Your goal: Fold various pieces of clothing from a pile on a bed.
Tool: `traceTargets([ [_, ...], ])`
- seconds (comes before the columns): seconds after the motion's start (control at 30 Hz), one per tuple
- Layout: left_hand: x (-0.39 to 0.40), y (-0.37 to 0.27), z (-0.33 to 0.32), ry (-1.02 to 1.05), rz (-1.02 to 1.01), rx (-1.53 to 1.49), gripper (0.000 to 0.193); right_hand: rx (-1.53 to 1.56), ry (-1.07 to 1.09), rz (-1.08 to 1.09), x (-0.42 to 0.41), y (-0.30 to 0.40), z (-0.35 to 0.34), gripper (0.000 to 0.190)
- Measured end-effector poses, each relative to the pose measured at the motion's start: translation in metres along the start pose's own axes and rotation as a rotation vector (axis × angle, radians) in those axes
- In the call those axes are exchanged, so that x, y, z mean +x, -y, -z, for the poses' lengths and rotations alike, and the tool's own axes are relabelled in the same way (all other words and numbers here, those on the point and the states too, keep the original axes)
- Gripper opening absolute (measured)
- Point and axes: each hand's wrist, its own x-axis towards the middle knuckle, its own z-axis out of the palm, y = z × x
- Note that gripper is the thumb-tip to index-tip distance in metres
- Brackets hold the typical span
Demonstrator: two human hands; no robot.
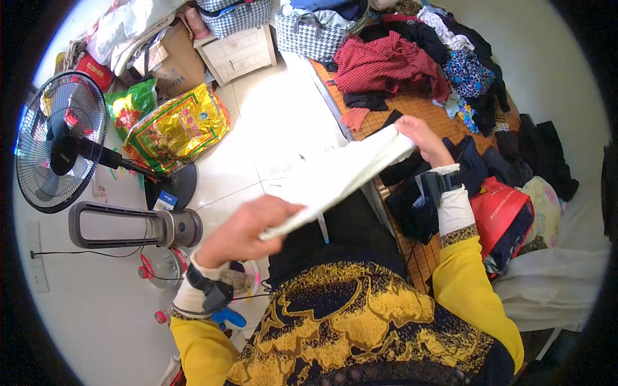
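Observation:
A white cloth garment (338,178) is stretched between my two hands, in front of my waist and over the bright floor. My left hand (251,229) grips its near left edge; the fingers look slightly blurred. My right hand (422,137) pinches its far right corner between thumb and fingers. The garment slants up to the right and its upper part is washed out against the glare, so its outline there is hard to make out. Dark clothes lie on the mat below and beside my right hand.
On the right, a bed with a brown woven mat (415,108) bears a red striped garment (386,67) and a red bag (502,217). To the left are a standing fan (63,144), a bladeless fan (135,227), a yellow plastic package (181,128) and plastic bottles (164,265). Houndstooth baskets (311,41) stand ahead.

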Motion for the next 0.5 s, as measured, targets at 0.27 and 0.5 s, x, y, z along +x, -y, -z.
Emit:
traceTargets([
  [0.27,0.002,0.019,-0.075,0.287,-0.012,-0.045,0.057,-0.313,-0.06,-0.123,-0.021,-0.018,0.002,0.019],
  [0.5,0.005,0.037,-0.091,0.419,0.024,-0.098,0.053,-0.566,0.025,0.217,0.012,0.022,-0.038,0.024],
])
